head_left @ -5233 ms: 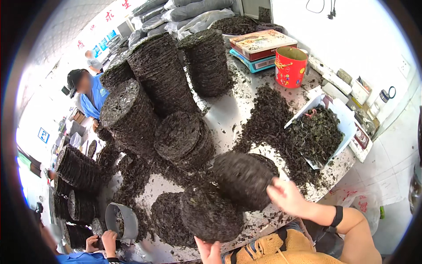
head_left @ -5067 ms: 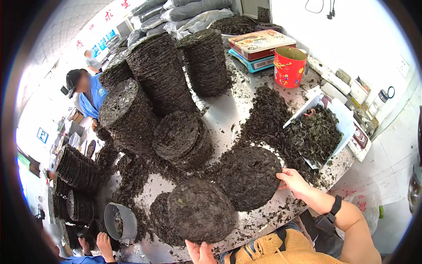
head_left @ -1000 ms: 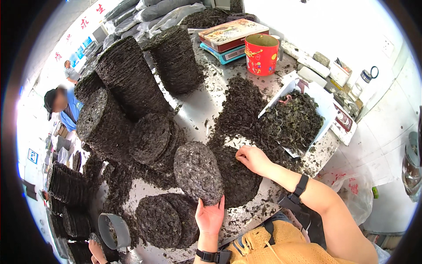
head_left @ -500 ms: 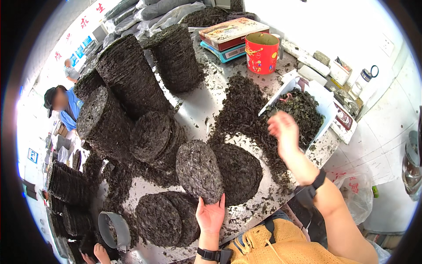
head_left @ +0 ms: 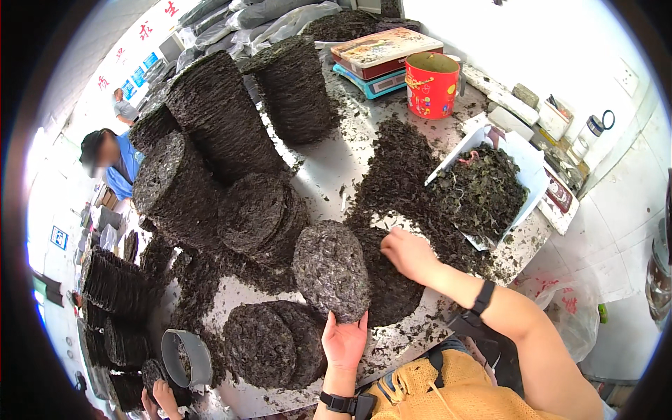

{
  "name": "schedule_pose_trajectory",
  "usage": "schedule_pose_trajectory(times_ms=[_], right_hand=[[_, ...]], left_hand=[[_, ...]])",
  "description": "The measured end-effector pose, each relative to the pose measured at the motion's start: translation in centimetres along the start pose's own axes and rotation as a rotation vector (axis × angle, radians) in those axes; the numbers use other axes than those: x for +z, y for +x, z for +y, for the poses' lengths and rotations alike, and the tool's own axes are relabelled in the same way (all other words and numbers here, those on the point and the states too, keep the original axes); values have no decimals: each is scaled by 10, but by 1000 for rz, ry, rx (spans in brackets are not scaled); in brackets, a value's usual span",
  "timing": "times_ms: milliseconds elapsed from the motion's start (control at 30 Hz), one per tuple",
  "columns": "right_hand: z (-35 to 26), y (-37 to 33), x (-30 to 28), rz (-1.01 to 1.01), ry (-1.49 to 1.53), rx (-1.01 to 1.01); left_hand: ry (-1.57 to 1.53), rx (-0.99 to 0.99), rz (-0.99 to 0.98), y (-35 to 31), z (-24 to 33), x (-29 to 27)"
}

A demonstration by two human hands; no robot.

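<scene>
My left hand [head_left: 344, 341] grips the near edge of a round, flat dried seaweed cake [head_left: 330, 269], thumb and fingers spread along its rim. That cake is tilted up and overlaps a darker seaweed cake [head_left: 392, 297] lying on the table to its right. Over the far part of the darker cake is my right hand [head_left: 411, 253], its fingers curled together; whatever they hold, if anything, is hidden. Beyond it, loose dark seaweed [head_left: 395, 168] spreads over the table. A white scoop-shaped tray [head_left: 535, 168] holds more seaweed with a pinkish bit on top.
Tall stacks of seaweed cakes [head_left: 224, 119] rise at the left. Two cakes [head_left: 259, 346] lie near my left wrist. A grey ring [head_left: 189, 358] stands at lower left, near another person's hands [head_left: 162, 399]. A red mug [head_left: 432, 87] and a scale [head_left: 371, 80] stand at the back.
My right hand has moved from beside the tray down and left to the darker cake. My left hand still holds its cake. A small cake now shows by the other person's hands.
</scene>
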State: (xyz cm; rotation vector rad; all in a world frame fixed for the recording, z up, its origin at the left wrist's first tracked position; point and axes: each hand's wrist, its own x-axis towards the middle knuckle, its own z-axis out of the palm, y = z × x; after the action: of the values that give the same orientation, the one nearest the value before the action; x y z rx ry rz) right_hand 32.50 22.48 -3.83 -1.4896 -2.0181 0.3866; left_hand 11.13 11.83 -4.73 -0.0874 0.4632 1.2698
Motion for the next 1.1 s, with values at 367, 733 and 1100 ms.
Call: schedule_pose_trajectory(times_ms=[367, 733, 1100], right_hand=[[53, -37, -84, 493, 1039, 646], [-21, -36, -85, -390, 1032, 524], [-115, -35, -61, -22, 334, -233]], left_hand=[[459, 99, 145, -16, 0, 15], [515, -27, 109, -59, 23, 53], [654, 43, 118, -71, 3, 53]])
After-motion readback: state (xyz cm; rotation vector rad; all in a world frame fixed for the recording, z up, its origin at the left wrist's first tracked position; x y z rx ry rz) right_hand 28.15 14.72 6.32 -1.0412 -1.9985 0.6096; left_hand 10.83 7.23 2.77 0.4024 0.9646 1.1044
